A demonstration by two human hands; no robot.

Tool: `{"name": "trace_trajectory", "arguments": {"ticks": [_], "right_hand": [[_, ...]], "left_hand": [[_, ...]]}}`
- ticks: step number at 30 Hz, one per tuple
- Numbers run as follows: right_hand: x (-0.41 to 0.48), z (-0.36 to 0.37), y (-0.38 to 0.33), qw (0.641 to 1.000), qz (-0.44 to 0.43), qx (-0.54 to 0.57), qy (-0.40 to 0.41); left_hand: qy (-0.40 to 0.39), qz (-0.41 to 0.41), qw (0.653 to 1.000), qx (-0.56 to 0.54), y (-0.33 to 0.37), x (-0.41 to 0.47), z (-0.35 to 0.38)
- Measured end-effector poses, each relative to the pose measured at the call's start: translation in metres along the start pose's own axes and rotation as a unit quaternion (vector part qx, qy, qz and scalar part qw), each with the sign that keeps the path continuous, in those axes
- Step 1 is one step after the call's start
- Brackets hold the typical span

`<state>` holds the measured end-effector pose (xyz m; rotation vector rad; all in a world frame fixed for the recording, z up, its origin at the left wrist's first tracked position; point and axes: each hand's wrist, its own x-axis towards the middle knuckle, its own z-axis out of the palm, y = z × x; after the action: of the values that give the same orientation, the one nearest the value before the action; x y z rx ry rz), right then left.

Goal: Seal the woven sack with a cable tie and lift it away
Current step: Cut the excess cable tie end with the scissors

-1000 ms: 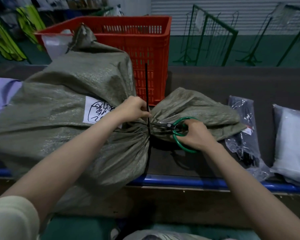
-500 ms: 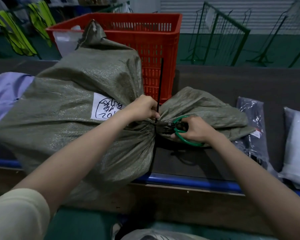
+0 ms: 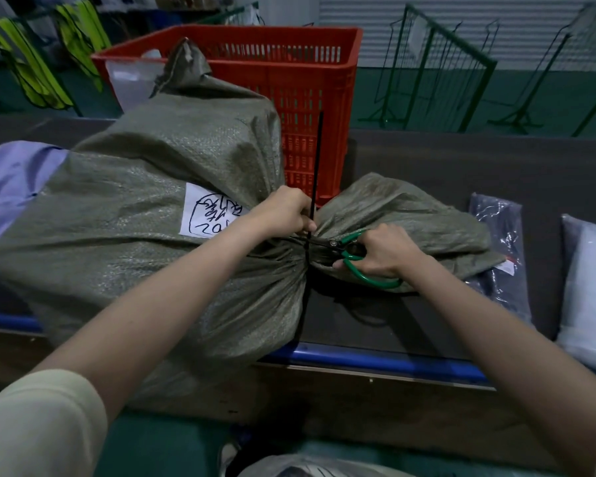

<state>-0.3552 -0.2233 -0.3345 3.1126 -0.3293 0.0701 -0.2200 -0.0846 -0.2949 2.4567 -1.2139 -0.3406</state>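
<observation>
A bulging grey-green woven sack [image 3: 145, 215] lies on the dark conveyor belt [image 3: 461, 187], with a white handwritten label [image 3: 207, 215] on its side. Its neck is gathered tight, and the loose mouth flares out to the right. A black cable tie [image 3: 316, 156] circles the neck; its long tail sticks straight up. My left hand [image 3: 284, 211] pinches the tie's tail at the neck. My right hand [image 3: 381, 251] grips green-handled scissors [image 3: 355, 256], whose blades point left and reach the tie at the neck.
A red slatted crate [image 3: 300, 84] stands just behind the sack. Plastic-wrapped packets [image 3: 503, 235] and a white bag [image 3: 589, 287] lie on the belt to the right. A lilac bag [image 3: 11, 180] sits at the left. A blue rail [image 3: 375, 359] edges the belt. Green wire racks [image 3: 437, 74] stand behind.
The view has drifted so everything sits further right in frame. My right hand has brought the scissors slightly closer to the tie; my left hand keeps its pinch.
</observation>
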Motion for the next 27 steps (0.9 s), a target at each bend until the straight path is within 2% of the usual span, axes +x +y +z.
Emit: {"name": "trace_trajectory", "arguments": {"ticks": [7,10,12,15,17,20,23,27], "right_hand": [[-0.010,0.004,0.001,0.999,0.027,-0.029,-0.024],[-0.024,0.013,0.011,0.994,0.104,0.013,-0.023],[-0.036,0.021,0.017,0.981,0.178,0.070,-0.006],[-0.055,0.031,0.027,0.940,0.295,0.169,0.021],[-0.066,0.038,0.032,0.907,0.361,0.216,0.029],[-0.080,0.049,0.042,0.859,0.439,0.261,0.040],[-0.092,0.057,0.052,0.816,0.488,0.308,0.045],[-0.108,0.056,0.060,0.779,0.538,0.319,0.041]], "left_hand": [[0.015,-0.002,1.000,-0.012,0.000,0.002,0.000],[0.012,0.014,0.999,-0.051,0.003,-0.002,0.006],[-0.021,0.050,0.995,-0.085,0.010,-0.004,0.017],[-0.140,0.072,0.980,-0.119,0.023,-0.006,0.041],[-0.240,0.071,0.954,-0.165,0.033,-0.007,0.063],[-0.346,0.081,0.926,-0.123,0.051,-0.007,0.098],[-0.367,0.090,0.923,-0.072,0.068,-0.004,0.130],[-0.345,0.101,0.932,-0.044,0.085,0.009,0.156]]}}
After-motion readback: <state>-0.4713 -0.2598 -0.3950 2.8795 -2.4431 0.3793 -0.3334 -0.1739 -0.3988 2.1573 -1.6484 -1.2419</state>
